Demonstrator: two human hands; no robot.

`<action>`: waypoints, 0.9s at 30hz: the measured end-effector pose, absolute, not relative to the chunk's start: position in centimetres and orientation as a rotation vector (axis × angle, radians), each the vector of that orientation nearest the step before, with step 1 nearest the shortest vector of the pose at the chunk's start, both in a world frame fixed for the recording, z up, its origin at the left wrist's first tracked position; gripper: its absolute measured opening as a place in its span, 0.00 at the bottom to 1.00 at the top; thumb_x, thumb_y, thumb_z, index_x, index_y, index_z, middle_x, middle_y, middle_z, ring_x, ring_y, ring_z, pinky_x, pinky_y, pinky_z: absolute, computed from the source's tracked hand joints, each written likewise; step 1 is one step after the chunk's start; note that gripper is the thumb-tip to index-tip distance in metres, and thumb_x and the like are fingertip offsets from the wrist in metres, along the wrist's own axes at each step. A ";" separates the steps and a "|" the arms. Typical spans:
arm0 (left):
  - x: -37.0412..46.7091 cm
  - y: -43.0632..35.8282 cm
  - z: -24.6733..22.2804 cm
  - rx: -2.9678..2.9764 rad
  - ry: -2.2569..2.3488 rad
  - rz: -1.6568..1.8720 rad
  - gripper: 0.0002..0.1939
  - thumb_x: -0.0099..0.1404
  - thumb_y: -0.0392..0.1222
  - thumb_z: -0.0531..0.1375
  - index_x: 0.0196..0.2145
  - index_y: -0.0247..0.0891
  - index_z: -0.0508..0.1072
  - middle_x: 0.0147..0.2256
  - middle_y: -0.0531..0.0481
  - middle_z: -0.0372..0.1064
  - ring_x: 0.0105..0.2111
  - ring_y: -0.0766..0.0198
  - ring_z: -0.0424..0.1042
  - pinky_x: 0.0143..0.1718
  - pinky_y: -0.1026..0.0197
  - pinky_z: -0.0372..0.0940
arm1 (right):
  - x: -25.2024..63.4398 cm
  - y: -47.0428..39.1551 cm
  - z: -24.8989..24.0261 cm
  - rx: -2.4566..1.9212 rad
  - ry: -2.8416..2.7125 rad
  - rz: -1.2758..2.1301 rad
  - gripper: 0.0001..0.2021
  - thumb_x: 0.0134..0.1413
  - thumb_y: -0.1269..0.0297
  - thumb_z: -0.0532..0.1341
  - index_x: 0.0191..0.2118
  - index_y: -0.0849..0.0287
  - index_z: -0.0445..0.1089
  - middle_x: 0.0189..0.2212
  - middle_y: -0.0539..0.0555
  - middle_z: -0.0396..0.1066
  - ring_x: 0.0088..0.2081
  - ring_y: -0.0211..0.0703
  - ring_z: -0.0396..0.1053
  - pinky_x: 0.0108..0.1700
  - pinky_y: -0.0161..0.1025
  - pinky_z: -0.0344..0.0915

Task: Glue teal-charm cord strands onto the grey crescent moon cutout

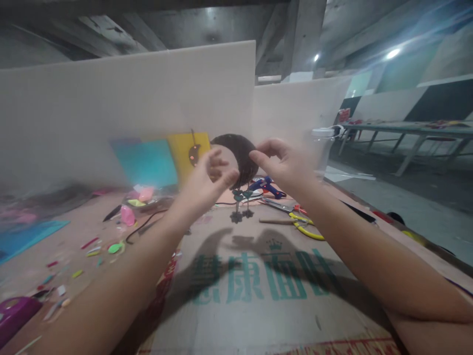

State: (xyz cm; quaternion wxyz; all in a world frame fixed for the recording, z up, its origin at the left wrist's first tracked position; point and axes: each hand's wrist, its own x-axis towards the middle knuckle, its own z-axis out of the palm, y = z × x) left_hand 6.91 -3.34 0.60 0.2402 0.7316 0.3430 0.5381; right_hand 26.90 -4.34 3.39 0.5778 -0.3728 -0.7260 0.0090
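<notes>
A dark crescent-shaped hanging ornament point(248, 155) is up in front of me, above the cardboard. Small dark flowers and greenish leaf shapes point(242, 204) dangle below it on thin strands. My right hand point(279, 160) has its thumb and forefinger at the crescent's upper right edge and appears to pinch it. On the other side, my left hand point(212, 172) has its fingers apart, overlapping the crescent's hollow side; whether it touches the ornament I cannot tell. Both hands are slightly blurred. Their shadows fall on the cardboard point(236, 320) with green printed characters.
Behind the ornament lies a blue glue gun point(266, 186). A tool with yellow handles point(306, 228) rests to its right front. Coloured scraps and a pink piece point(127, 215) litter the left side. A white-lidded bottle point(323, 148) stands back right. A smaller crescent point(193, 154) hangs before a yellow sheet point(181, 162).
</notes>
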 end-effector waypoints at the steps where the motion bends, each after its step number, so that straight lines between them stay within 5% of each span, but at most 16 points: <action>1: 7.3 -3.2 -0.5 1.973 0.999 1.372 0.43 0.59 0.64 0.67 0.61 0.35 0.61 0.55 0.33 0.70 0.50 0.50 0.74 0.47 0.52 0.71 | 27.0 -4.1 3.3 -0.881 -1.686 -0.005 0.09 0.57 0.58 0.64 0.31 0.58 0.73 0.27 0.51 0.74 0.32 0.41 0.68 0.37 0.39 0.62; 13: 9.8 -3.8 -5.5 2.032 1.017 1.118 0.13 0.68 0.51 0.61 0.38 0.37 0.70 0.32 0.48 0.75 0.35 0.59 0.76 0.36 0.60 0.66 | 27.0 -4.3 2.7 -0.810 -1.777 -0.290 0.09 0.58 0.64 0.61 0.27 0.57 0.67 0.26 0.50 0.70 0.32 0.41 0.66 0.38 0.39 0.61; 23: 8.8 -3.7 -4.3 2.052 1.037 0.963 0.18 0.71 0.52 0.54 0.42 0.38 0.79 0.46 0.44 0.80 0.51 0.49 0.75 0.55 0.50 0.67 | 27.8 -4.9 3.4 -0.882 -1.745 -0.055 0.09 0.56 0.60 0.62 0.28 0.58 0.71 0.24 0.50 0.71 0.29 0.40 0.66 0.34 0.38 0.59; 27: 7.7 -3.3 -3.6 2.015 0.816 0.847 0.25 0.65 0.50 0.64 0.57 0.40 0.73 0.58 0.42 0.72 0.58 0.49 0.72 0.59 0.49 0.67 | 28.2 -5.0 3.7 -0.945 -1.716 0.044 0.11 0.55 0.57 0.63 0.29 0.58 0.73 0.24 0.50 0.72 0.29 0.40 0.66 0.34 0.38 0.58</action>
